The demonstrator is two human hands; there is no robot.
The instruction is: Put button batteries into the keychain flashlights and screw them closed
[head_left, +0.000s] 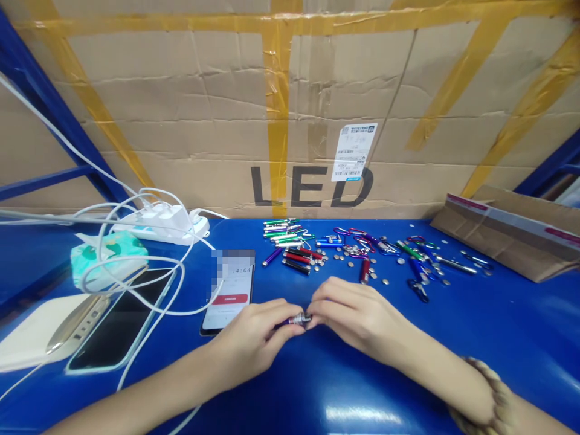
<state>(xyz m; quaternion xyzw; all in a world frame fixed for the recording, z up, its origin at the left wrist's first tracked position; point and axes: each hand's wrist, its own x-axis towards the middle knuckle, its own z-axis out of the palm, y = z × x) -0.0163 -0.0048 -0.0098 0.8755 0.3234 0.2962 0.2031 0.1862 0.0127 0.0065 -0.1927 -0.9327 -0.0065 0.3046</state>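
Observation:
My left hand (251,341) is closed around a small keychain flashlight (296,319), a dark tube with a silver threaded-looking end. The fingertips of my right hand (357,317) pinch that silver end, so the two hands meet over the blue table (344,386). Most of the tube is hidden by my left fingers. Beyond my hands lies a pile of slim tubes (283,232) in green, silver and purple, with several red and black tubes (299,260) before it. Small round button cells (385,281) are scattered to their right, near a red tube (365,270).
Carabiners and coloured tubes (414,266) lie toward an open cardboard box (507,232) at right. On the left are a lit phone (231,302), a dark phone (122,326), looping white cables, a power strip (165,223) and a tissue pack (106,257). A large carton (203,121) stands behind.

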